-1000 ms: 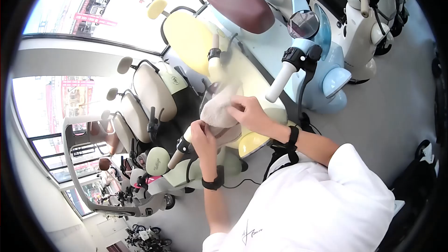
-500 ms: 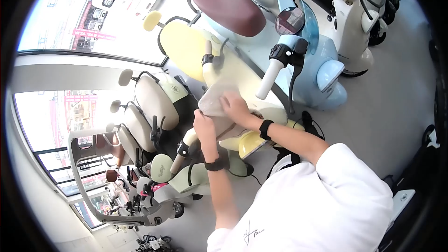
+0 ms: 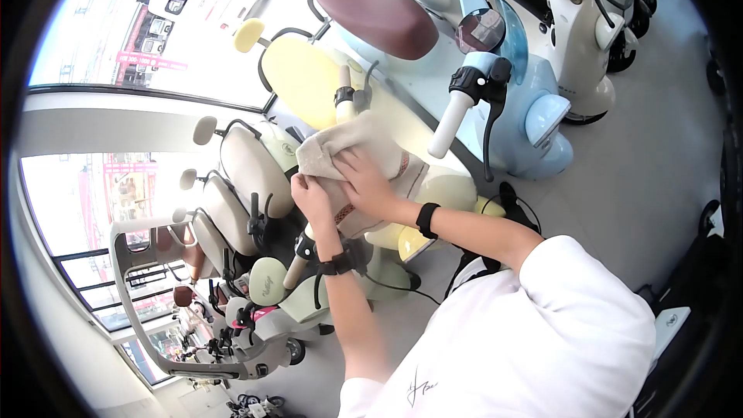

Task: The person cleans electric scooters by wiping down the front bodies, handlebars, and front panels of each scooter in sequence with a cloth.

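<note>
Head camera view shows a yellow scooter (image 3: 306,81) at center, its seat toward upper left, beside a light blue scooter (image 3: 534,128) reaching right of center. A person in a white shirt (image 3: 534,333) fills the lower right of the frame. At upper center is a dark red seat (image 3: 379,15); left of center, a beige seat (image 3: 251,166) tilts in the frame. A round pale green piece (image 3: 268,281) sits lower left of center. At mid-frame, a beige cloth (image 3: 333,147) with a reddish patterned band lies folded over the yellow scooter's front, near a white handlebar grip (image 3: 451,124) on the blue one. The left hand (image 3: 313,200) has its grip clamped on the cloth's near edge; the right hand (image 3: 367,184) lies with fingers against the cloth, though whether its grip is pinched together cannot be told. Each wrist bears a black band (image 3: 426,220).
</note>
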`<state>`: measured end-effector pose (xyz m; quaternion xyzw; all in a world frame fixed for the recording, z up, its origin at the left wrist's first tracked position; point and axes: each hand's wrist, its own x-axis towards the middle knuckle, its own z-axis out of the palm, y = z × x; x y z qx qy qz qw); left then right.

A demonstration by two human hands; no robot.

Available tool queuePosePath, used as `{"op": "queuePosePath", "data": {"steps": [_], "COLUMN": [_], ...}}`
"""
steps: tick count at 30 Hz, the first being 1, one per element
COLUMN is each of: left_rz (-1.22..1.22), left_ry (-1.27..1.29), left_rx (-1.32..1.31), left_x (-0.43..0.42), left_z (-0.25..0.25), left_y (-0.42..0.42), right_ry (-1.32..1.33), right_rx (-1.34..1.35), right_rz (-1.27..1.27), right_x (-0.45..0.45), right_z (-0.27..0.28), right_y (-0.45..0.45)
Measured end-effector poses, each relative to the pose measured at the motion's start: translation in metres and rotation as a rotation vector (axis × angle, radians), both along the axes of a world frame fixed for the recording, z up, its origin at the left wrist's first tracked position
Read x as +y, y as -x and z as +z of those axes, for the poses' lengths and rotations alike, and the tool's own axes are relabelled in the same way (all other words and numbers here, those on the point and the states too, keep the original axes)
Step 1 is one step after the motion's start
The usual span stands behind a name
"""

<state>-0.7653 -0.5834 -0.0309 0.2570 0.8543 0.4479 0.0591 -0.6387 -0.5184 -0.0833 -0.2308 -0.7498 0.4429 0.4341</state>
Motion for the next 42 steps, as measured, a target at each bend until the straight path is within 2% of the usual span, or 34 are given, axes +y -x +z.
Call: {"op": "queuePosePath", "data": {"steps": [3,4,5,7,9,10,12,13,14,18,20,22,25,26,28,30,31,33,34,36,38,41,42], "left_rz": [0.022,-0.02,-0.079,-0.065,-0.146,-0.173,-0.222,-0.241,-0.186,-0.228,-0.31,-0.287,-0.279,-0.248,-0.397,-0.552,-0.5,-0.528,-0.625,-0.811,-0.879,-0.822,-0.782], "left_ry": [0.252,0.328,0.41,0.348,0.351,0.351,0.322,0.288,0.285,0.093,0.151,0.265,0.152,0.143,0.127,0.081,0.068,0.237,0.246,0.267,0.232,0.081,0.153], "left_rx": [0.379,0.65,0.794,0.798,0.261,0.056,-0.126,-0.1,-0.222,-0.657,-0.769,-0.872,-0.922,-0.998,-0.894,-0.81,-0.794,-0.645,-0.609,-0.539,-0.578,-0.79,-0.725], "left_x": [0.029,0.032,0.035,0.036,0.022,0.015,0.002,-0.001,-0.001,0.007,0.008,0.02,0.03,0.037,0.047,0.054,0.05,0.056,0.056,0.044,0.017,-0.011,-0.014], "left_z": [0.021,0.006,0.001,-0.007,-0.024,-0.021,-0.011,-0.006,0.003,-0.007,-0.049,-0.024,-0.029,-0.042,-0.111,-0.118,-0.16,-0.058,-0.068,-0.121,-0.143,-0.143,-0.136], "left_y": [0.008,0.014,0.008,-0.012,-0.017,-0.027,-0.055,-0.066,-0.07,-0.03,0.024,0.02,0.025,0.037,0.071,0.063,0.098,0.025,0.034,0.077,0.099,0.105,0.099], "right_ry": [0.072,0.097,0.121,0.135,0.109,0.177,0.19,0.191,0.228,0.178,0.029,-0.117,-0.072,-0.117,-0.038,0.106,0.139,0.189,0.244,0.271,0.319,0.084,0.018], "right_rx": [-0.025,-0.037,-0.047,-0.054,-0.056,-0.059,-0.029,-0.011,-0.081,-0.237,-0.315,-0.331,-0.183,-0.083,-0.039,-0.008,-0.001,0.01,0.005,-0.081,-0.185,-0.29,-0.252], "right_rz": [-0.112,-0.123,-0.137,-0.092,-0.12,-0.051,-0.06,-0.061,-0.009,0.041,0.012,-0.013,0.055,-0.081,-0.12,-0.153,-0.177,-0.226,-0.237,-0.284,-0.297,-0.266,-0.225], "right_x": [0.011,0.014,0.017,0.021,0.02,0.021,0.016,0.012,0.005,-0.025,-0.026,-0.027,-0.002,0.003,0.019,0.029,0.026,0.019,0.012,0.0,-0.022,-0.048,-0.05], "right_z": [-0.012,-0.015,-0.019,-0.024,-0.026,-0.03,-0.036,-0.039,-0.038,-0.025,-0.015,0.001,-0.009,-0.003,-0.011,-0.033,-0.031,-0.024,-0.03,-0.021,-0.016,-0.013,-0.014], "right_y": [0.025,0.029,0.031,0.027,0.013,0.003,-0.011,-0.016,-0.024,-0.031,-0.02,-0.011,0.015,0.013,0.013,0.019,0.017,0.009,0.014,0.016,0.022,0.021,0.021]}}
